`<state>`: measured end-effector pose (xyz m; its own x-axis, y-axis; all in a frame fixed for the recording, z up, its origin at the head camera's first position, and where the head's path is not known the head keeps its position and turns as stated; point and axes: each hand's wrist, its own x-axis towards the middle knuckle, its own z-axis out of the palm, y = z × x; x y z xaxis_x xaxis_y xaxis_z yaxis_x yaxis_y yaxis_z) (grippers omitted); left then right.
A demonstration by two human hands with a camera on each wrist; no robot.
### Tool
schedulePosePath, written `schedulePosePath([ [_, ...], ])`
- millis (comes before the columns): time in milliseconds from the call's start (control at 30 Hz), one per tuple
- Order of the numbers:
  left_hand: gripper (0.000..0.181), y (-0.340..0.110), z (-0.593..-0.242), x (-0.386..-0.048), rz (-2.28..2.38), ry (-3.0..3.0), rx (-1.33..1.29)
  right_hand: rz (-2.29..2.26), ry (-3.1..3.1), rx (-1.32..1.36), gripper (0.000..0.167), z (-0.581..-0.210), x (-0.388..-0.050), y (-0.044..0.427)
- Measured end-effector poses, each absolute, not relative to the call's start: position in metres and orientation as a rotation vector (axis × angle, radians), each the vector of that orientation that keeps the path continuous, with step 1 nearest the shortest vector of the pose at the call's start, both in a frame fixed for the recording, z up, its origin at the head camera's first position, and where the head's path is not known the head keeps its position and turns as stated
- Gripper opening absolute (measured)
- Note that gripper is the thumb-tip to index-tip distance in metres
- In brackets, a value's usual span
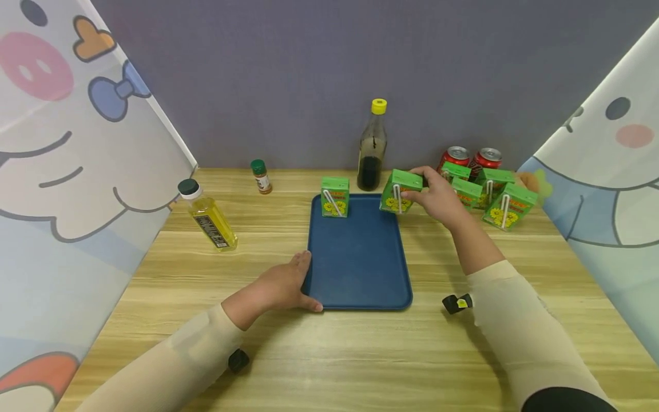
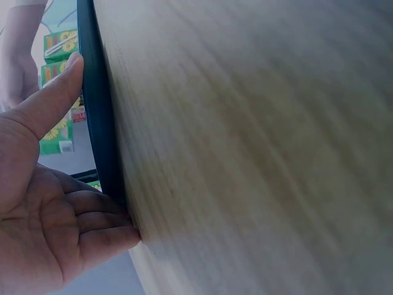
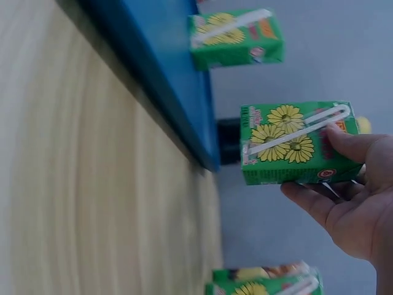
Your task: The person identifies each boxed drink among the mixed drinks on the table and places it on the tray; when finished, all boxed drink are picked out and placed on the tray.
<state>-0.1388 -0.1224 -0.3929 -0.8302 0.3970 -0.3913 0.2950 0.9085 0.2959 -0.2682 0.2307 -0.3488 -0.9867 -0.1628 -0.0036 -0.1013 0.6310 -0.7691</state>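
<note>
My right hand [image 1: 437, 197] holds a green juice box [image 1: 400, 191] between thumb and fingers, over the far right corner of the blue tray [image 1: 357, 257]. In the right wrist view, this box [image 3: 301, 144] shows yellow flowers and a white straw, and it is apart from the tray. Another green juice box [image 1: 335, 197] stands upright at the tray's far left corner. My left hand [image 1: 283, 285] rests against the tray's near left corner. Its thumb [image 2: 58, 92] lies along the near edge, and the fairly straight fingers touch the left side.
Several green juice boxes [image 1: 507, 207] and two red cans [image 1: 457, 157] are grouped at the far right. A dark sauce bottle [image 1: 372, 154] stands behind the tray. On the left are a small spice jar [image 1: 261, 177] and an oil bottle [image 1: 211, 220].
</note>
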Motion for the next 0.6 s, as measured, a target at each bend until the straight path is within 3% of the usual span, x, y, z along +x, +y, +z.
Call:
schedulePosePath([
  [600, 0.123, -0.123, -0.393, -0.138, 0.325, 2.624, 0.543, -1.176, 2.768, -0.372, 0.057, -0.382, -0.299, 0.197],
])
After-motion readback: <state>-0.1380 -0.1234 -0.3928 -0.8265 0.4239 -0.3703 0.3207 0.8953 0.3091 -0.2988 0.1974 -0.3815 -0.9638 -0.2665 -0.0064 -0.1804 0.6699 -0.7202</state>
